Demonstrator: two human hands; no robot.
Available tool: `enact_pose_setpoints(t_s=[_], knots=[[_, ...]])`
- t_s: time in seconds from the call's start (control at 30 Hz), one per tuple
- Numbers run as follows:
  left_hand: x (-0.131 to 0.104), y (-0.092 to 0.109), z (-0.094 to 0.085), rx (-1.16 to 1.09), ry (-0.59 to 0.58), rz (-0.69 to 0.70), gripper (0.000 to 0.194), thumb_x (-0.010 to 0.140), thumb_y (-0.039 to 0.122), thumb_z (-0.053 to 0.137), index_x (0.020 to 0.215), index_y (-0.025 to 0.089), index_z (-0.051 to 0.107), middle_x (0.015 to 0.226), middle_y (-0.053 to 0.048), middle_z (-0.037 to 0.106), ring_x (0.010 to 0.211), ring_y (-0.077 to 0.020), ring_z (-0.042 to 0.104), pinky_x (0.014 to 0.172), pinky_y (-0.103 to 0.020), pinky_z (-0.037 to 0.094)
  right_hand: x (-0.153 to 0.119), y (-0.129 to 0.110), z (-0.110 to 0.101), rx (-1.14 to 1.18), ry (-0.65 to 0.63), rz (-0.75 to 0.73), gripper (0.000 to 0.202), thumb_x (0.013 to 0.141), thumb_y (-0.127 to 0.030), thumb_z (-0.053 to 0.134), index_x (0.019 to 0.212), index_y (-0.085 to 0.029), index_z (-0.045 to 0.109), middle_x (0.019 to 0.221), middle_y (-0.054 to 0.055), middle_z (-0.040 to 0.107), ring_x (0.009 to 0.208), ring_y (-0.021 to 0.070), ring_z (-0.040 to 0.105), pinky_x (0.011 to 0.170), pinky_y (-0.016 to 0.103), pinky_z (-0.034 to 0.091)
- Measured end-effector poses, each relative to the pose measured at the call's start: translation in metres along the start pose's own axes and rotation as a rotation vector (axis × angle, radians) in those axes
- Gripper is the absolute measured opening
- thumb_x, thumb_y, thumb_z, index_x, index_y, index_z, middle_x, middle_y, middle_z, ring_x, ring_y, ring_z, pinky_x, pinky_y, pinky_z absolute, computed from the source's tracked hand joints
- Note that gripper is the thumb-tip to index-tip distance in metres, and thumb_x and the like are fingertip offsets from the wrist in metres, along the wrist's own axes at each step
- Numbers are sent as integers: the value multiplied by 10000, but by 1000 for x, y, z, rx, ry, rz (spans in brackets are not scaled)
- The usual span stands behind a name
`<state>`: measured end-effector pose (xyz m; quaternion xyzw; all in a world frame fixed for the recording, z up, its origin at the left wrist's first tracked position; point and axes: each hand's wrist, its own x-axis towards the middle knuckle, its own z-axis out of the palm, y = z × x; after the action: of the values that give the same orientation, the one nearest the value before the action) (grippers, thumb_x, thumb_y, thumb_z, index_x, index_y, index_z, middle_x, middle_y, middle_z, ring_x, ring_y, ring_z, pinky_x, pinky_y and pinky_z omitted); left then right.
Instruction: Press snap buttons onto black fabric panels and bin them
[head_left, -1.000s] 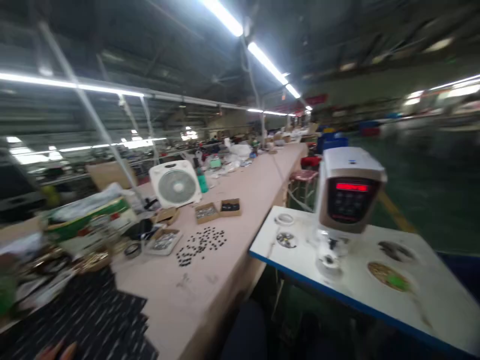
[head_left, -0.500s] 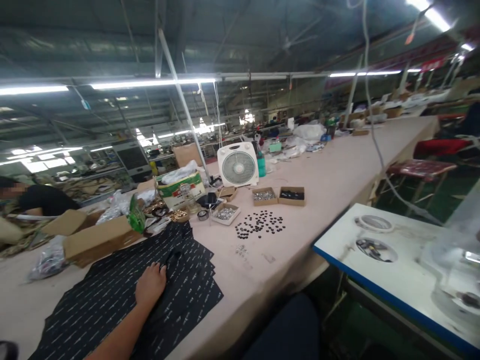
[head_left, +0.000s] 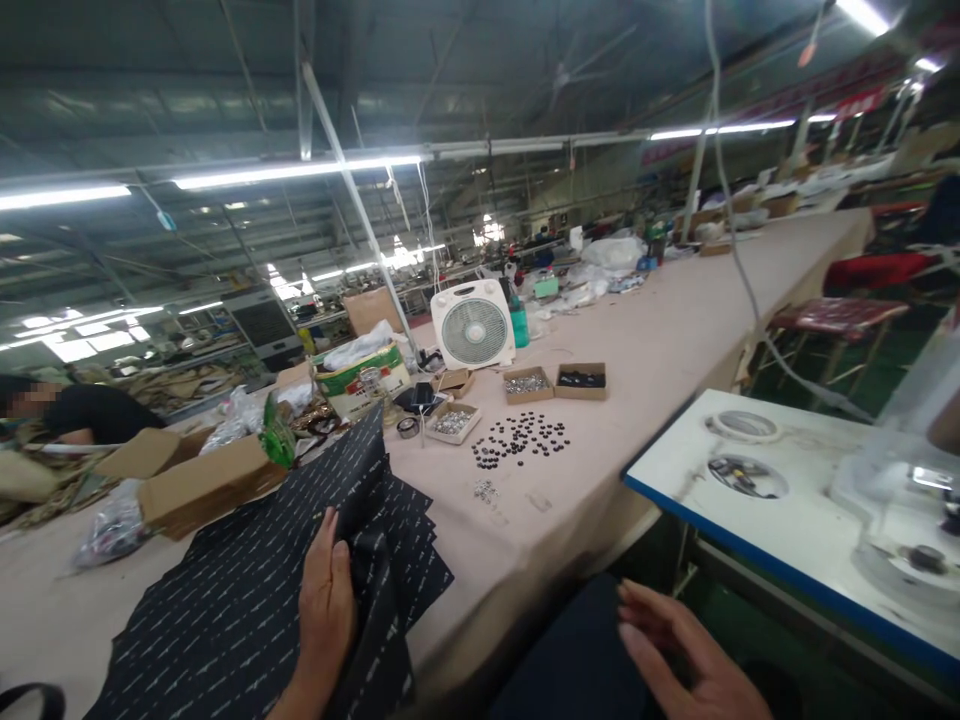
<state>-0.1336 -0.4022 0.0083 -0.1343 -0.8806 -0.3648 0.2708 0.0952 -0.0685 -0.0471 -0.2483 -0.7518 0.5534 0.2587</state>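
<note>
Patterned black fabric pieces [head_left: 217, 590] with rows of small white marks lie stacked on the table at the left, their right edges stepped. My left hand [head_left: 327, 605] is on the top piece, and a raised fold of it stands beside the thumb and fingers. The fingers look closed on that fold, though the fabric partly hides the grip. At the lower right, my right hand [head_left: 690, 655] is above my dark-clothed leg, fingers bent and thumb apart, with nothing seen between them. Small black round pieces [head_left: 521, 440] are scattered on the tabletop beyond the fabric.
Small boxes of metal parts [head_left: 527, 385] and black parts [head_left: 581, 382] stand near a white fan [head_left: 474, 325]. An open carton [head_left: 214, 485] is at the left. A white machine table [head_left: 795, 520] stands at right. A co-worker [head_left: 97, 405] bends at far left.
The top fabric has been lifted into a tall fold at my left hand, which has moved slightly right and turned. My right hand has come into view at the lower right.
</note>
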Motion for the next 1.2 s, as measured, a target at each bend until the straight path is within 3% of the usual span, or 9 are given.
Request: enact_pose_setpoints(t_s=[0.2, 0.33, 0.47, 0.67, 0.8, 0.93, 1.07, 1.13, 1.2], knots=[[-58, 30, 25, 88, -159, 381, 555, 987, 217, 357, 1530, 320, 313, 1601, -32, 348, 1481, -226, 315, 1214, -479, 314, 26, -86, 78, 386, -453, -68, 803, 764, -578, 721, 1433, -188, 508, 1380, 163, 605, 1220, 322, 614, 1033, 457, 505], [-96, 56, 39, 183, -213, 741, 616, 931, 137, 456, 1522, 260, 337, 1581, -82, 377, 1477, -263, 318, 1167, -489, 373, 31, -105, 91, 381, -383, -49, 576, 798, -532, 712, 1236, -161, 666, 1188, 135, 725, 1059, 323, 687, 975, 451, 528], [-91, 95, 28, 27, -247, 826, 568, 915, 211, 537, 1464, 161, 400, 1556, -150, 377, 1466, -330, 310, 1164, -527, 364, 41, -92, 61, 326, -294, 5, 424, 869, -527, 640, 1023, -154, 771, 1035, 112, 772, 987, 333, 704, 940, 461, 534], [6, 151, 15, 38, -201, 820, 943, 807, 431, 743, 1546, 150, 229, 1604, -187, 284, 1498, -352, 229, 1219, -539, 258, 39, -62, -14, 381, -246, 72, 375, 832, -483, 729, 1067, -194, 772, 1060, 70, 770, 1057, 324, 681, 1002, 468, 504], [35, 179, 46, 46, -725, 786, 961, 727, 612, 748, 1489, 168, 365, 1473, -169, 502, 1348, -362, 461, 1162, -535, 321, 23, -43, -47, 407, -220, 165, 397, 837, -491, 722, 1078, -177, 752, 1063, 76, 767, 1043, 315, 691, 997, 470, 514], [15, 194, 79, -79, -1456, 585, 338, 885, 499, 591, 994, 192, 682, 976, -46, 730, 892, -240, 660, 817, -330, 502, 4, -37, -81, 156, 61, 138, 579, 850, -506, 696, 1327, -191, 599, 1252, 113, 689, 1147, 332, 644, 1016, 505, 495], [-6, 211, 89, -296, -1601, 536, 287, 970, 378, 447, 870, 186, 635, 878, -12, 684, 821, -182, 608, 763, -273, 458, -14, -75, -98, -507, 367, -279, 902, 775, -505, 776, 1525, -227, 360, 1543, 146, 415, 1408, 391, 387, 1166, 575, 289], [-10, 226, 85, -391, -1609, 551, 260, 977, 358, 435, 927, 190, 627, 920, -14, 675, 849, -178, 592, 800, -276, 451, -13, -95, -92, -717, 90, -527, 944, 741, -489, 814, 1528, -234, 360, 1565, 133, 387, 1464, 394, 278, 1207, 568, 178], [-9, 240, 79, -461, -1604, 574, 258, 986, 356, 422, 968, 196, 623, 975, -19, 671, 898, -180, 587, 853, -286, 445, -4, -103, -79, -783, -220, -618, 834, 750, -410, 824, 1470, -225, 446, 1473, 133, 509, 1406, 364, 386, 1194, 542, 188]])
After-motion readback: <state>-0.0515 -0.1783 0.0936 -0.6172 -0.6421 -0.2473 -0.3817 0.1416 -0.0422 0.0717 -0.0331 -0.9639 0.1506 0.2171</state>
